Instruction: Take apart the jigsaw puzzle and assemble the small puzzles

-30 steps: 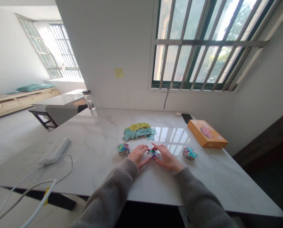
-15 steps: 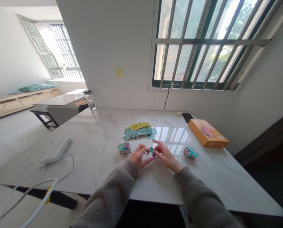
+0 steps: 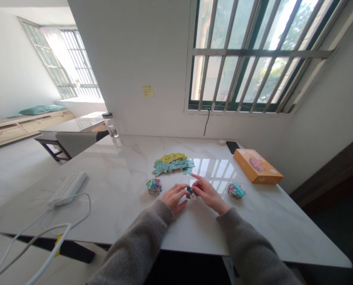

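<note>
My left hand point(image 3: 174, 196) and my right hand point(image 3: 207, 192) meet over the white marble table point(image 3: 119, 198), both pinched on a small cluster of colourful puzzle pieces point(image 3: 191, 193) held between the fingertips. A small stack of pieces point(image 3: 154, 186) lies just left of my left hand. Another little pile of pieces point(image 3: 236, 190) lies right of my right hand. Beyond the hands a spread of face-down teal and yellow pieces point(image 3: 173, 163) covers the table's middle.
An orange puzzle box point(image 3: 257, 166) sits at the right, a dark phone point(image 3: 233, 147) behind it. A white power strip point(image 3: 67, 188) with a looping cable point(image 3: 40, 233) lies at the left. A clear bottle point(image 3: 109, 125) stands at the far left edge.
My hands lifted the joined pieces off the table a little, then shifted them; the right fingers now curl closer over the pieces.
</note>
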A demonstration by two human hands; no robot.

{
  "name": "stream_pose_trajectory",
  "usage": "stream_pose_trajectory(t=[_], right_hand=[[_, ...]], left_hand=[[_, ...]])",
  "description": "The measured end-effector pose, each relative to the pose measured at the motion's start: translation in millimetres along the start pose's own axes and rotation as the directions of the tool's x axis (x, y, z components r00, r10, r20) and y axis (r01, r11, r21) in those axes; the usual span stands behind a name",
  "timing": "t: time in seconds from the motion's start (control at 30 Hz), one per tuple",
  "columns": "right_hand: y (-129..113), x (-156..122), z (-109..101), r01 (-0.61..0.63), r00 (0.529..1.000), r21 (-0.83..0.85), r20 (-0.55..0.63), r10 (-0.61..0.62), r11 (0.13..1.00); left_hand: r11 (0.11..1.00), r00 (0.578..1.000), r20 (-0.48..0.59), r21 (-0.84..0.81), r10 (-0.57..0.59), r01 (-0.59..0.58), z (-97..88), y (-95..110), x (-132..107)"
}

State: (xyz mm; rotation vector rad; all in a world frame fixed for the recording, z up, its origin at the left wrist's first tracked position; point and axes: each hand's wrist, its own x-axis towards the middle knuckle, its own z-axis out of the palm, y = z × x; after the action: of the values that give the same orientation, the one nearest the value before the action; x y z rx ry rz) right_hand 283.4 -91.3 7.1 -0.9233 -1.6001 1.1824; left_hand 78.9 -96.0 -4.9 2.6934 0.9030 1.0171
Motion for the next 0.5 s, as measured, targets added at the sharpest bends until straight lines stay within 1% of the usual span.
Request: stream_pose_trajectory(t=[0.07, 0.13, 0.2, 0.27, 0.3, 0.37, 0.43, 0.5], right_hand=[[-1.4, -0.7, 1.3, -0.003, 1.000, 0.014, 0.018, 0.003, 1.000], [-2.4, -1.4, 2.9, -0.002, 1.000, 0.020, 0.006, 0.002, 1.000], [-2.7, -1.7, 3.9, -0.010, 1.000, 0.001, -0.013, 0.010, 1.000], [-2.7, -1.8, 4.0, -0.019, 1.000, -0.035, -0.008, 0.019, 0.999], [-2.6, -1.6, 3.7, -0.017, 1.000, -0.052, -0.006, 0.017, 0.999], [-3.0, -1.1, 2.9, 0.002, 1.000, -0.077, -0.030, -0.004, 0.997], [-4.0, -0.7, 2.2, 0.016, 0.997, -0.107, -0.074, -0.025, 0.994], [-5.5, -0.9, 2.0, 0.019, 0.996, -0.143, -0.080, -0.030, 0.990]], left_hand=[[1.000, 1.000, -0.012, -0.007, 0.008, -0.008, 0.0, 0.0, 0.1], [1.000, 0.999, -0.039, 0.001, -0.013, 0.013, -0.3, 0.2, -0.1], [0.998, 0.994, -0.086, 0.019, -0.062, 0.064, -0.9, 0.3, -0.4], [0.991, 0.983, -0.136, 0.037, -0.125, 0.131, -1.3, 0.1, -0.7], [0.988, 0.979, -0.144, 0.041, -0.143, 0.151, -1.3, 0.0, -0.7], [0.991, 0.987, -0.102, 0.039, -0.124, 0.128, -1.2, 0.2, -0.5], [0.998, 0.997, -0.037, 0.027, -0.061, 0.062, -1.2, 0.9, 0.0], [0.999, 0.999, -0.040, 0.022, -0.034, 0.035, -1.5, 1.7, 0.3]])
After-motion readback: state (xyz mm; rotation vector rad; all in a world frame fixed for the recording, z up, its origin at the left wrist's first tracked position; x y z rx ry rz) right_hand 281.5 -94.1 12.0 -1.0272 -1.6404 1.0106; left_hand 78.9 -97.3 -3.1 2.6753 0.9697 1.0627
